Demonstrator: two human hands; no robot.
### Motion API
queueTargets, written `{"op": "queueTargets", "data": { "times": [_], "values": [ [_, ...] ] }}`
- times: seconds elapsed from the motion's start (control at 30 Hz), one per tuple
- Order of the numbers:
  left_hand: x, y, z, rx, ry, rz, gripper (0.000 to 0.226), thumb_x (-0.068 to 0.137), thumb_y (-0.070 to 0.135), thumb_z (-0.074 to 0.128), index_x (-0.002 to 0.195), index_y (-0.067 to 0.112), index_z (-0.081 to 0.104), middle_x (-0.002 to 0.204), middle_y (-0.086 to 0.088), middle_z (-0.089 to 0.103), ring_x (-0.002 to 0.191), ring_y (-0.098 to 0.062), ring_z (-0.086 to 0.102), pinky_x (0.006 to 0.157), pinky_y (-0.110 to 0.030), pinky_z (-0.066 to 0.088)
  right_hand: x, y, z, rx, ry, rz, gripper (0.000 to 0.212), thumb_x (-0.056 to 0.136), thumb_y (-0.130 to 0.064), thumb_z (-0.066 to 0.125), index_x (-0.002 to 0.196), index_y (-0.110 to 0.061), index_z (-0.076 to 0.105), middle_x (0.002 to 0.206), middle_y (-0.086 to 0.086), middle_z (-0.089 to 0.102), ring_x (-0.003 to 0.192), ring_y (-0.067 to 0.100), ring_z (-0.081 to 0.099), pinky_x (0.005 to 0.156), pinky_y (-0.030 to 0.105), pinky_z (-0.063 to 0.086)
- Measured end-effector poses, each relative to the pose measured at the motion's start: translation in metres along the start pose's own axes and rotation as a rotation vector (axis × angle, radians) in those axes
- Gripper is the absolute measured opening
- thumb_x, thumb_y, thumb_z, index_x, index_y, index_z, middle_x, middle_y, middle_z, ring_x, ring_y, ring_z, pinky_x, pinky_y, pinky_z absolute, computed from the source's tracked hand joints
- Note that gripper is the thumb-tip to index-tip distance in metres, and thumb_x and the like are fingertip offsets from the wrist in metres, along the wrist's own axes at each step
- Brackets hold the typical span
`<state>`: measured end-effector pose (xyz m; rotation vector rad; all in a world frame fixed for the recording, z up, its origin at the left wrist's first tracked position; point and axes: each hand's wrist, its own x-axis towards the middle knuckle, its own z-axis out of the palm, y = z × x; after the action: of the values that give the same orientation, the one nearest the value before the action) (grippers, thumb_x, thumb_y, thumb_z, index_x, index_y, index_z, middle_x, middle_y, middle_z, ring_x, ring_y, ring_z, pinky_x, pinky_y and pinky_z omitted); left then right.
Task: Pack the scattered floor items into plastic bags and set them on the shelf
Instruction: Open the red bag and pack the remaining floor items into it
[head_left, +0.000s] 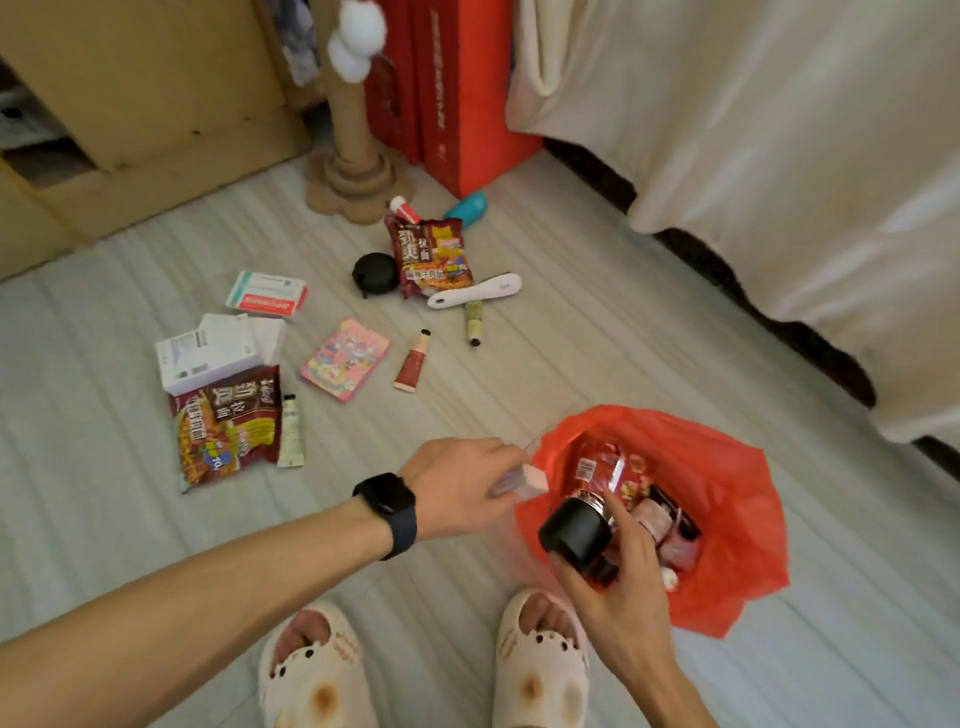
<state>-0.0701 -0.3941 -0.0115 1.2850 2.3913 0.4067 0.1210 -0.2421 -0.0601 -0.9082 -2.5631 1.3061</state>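
Left hand grasps a small box, right hand a dark jar; I'd lower both deep into the red bag.

Blurred at the near-left rim of the red plastic bag, the left hand grips a small pale box, its print unreadable. Over the bag's mouth, the right hand and its black-capped jar cover part of the contents. Nearer than the bag, two slippers run off the bottom edge.
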Motion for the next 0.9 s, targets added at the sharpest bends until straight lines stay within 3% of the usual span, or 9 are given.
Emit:
{"op": "queueTargets", "data": {
  "times": [0.1, 0.2, 0.3, 0.4, 0.47, 0.53, 0.63, 0.77, 0.9],
  "values": [
    [0.044, 0.053, 0.001, 0.031, -0.023, 0.185, 0.037, 0.094, 0.050, 0.048, 0.125, 0.030, 0.052, 0.113, 0.005, 0.062, 0.096, -0.025, 0.063, 0.071, -0.036, 0.050, 0.003, 0.030, -0.033, -0.099, 0.039, 0.066, 0.088, 0.071, -0.036, 0.084, 0.145, -0.038, 0.037, 0.142, -0.014, 0.044, 0.130, 0.008, 0.044, 0.103, 0.038, 0.045],
    [0.081, 0.085, 0.023, 0.152, -0.074, 0.257, 0.028, 0.092, 0.034, 0.051, 0.118, 0.024, 0.054, 0.109, 0.002, 0.062, 0.092, -0.028, 0.063, 0.065, -0.036, 0.042, 0.013, 0.057, -0.056, -0.209, 0.053, 0.114, 0.087, 0.072, -0.031, 0.083, 0.146, -0.034, 0.037, 0.138, -0.005, 0.047, 0.127, 0.016, 0.046, 0.103, 0.037, 0.043],
    [0.107, 0.099, 0.052, 0.330, -0.127, 0.222, 0.031, 0.092, 0.020, 0.051, 0.123, 0.019, 0.052, 0.120, -0.003, 0.062, 0.105, -0.027, 0.061, 0.084, -0.038, 0.037, 0.033, 0.074, -0.066, -0.301, 0.020, 0.136, 0.088, 0.073, -0.031, 0.080, 0.148, -0.029, 0.035, 0.138, 0.000, 0.047, 0.124, 0.025, 0.048, 0.103, 0.036, 0.041],
    [0.120, 0.097, 0.082, 0.484, -0.123, 0.133, 0.041, 0.094, 0.014, 0.047, 0.135, 0.015, 0.045, 0.131, -0.006, 0.057, 0.122, -0.029, 0.049, 0.107, -0.044, 0.030, 0.057, 0.079, -0.069, -0.409, -0.041, 0.121, 0.087, 0.077, -0.045, 0.073, 0.150, -0.034, 0.027, 0.138, -0.003, 0.043, 0.122, 0.025, 0.047, 0.101, 0.036, 0.044],
    [0.120, 0.092, 0.095, 0.509, -0.088, 0.127, 0.046, 0.097, 0.015, 0.041, 0.143, 0.013, 0.036, 0.145, -0.012, 0.045, 0.136, -0.033, 0.034, 0.114, -0.049, 0.022, 0.072, 0.080, -0.069, -0.473, -0.071, 0.097, 0.088, 0.080, -0.056, 0.068, 0.151, -0.035, 0.022, 0.140, -0.005, 0.040, 0.122, 0.023, 0.045, 0.099, 0.036, 0.045],
    [0.114, 0.084, 0.103, 0.522, -0.086, 0.149, 0.061, 0.098, 0.019, 0.040, 0.154, 0.014, 0.015, 0.161, -0.016, 0.015, 0.148, -0.033, 0.010, 0.118, -0.055, 0.008, 0.084, 0.083, -0.068, -0.538, -0.106, 0.085, 0.091, 0.081, -0.058, 0.065, 0.154, -0.032, 0.018, 0.144, -0.003, 0.039, 0.126, 0.025, 0.042, 0.099, 0.037, 0.045],
    [0.109, 0.066, 0.108, 0.608, -0.131, 0.149, 0.083, 0.094, 0.026, 0.046, 0.155, 0.021, -0.010, 0.161, -0.011, -0.020, 0.149, -0.030, -0.016, 0.113, -0.060, -0.019, 0.093, 0.091, -0.062, -0.720, -0.131, 0.054, 0.092, 0.084, -0.064, 0.054, 0.156, -0.032, 0.006, 0.155, 0.003, 0.031, 0.139, 0.028, 0.032, 0.110, 0.042, 0.035],
    [0.106, 0.044, 0.103, 0.608, -0.179, 0.130, 0.101, 0.087, 0.039, 0.059, 0.154, 0.028, -0.017, 0.158, -0.009, -0.029, 0.146, -0.028, -0.025, 0.107, -0.057, -0.028, 0.101, 0.097, -0.062, -0.877, -0.262, 0.070, 0.092, 0.086, -0.073, 0.040, 0.151, -0.041, -0.017, 0.165, 0.007, -0.003, 0.150, 0.031, 0.000, 0.119, 0.050, 0.012],
    [0.103, 0.041, 0.080, 0.555, -0.163, 0.178, 0.095, 0.090, 0.046, 0.055, 0.154, 0.031, -0.014, 0.160, -0.004, -0.026, 0.148, -0.025, -0.021, 0.113, -0.052, -0.020, 0.101, 0.090, -0.069, -0.846, -0.298, 0.087, 0.087, 0.090, -0.064, 0.044, 0.150, -0.045, -0.015, 0.164, 0.005, -0.006, 0.150, 0.031, 0.001, 0.119, 0.049, 0.014]
  ]
}}
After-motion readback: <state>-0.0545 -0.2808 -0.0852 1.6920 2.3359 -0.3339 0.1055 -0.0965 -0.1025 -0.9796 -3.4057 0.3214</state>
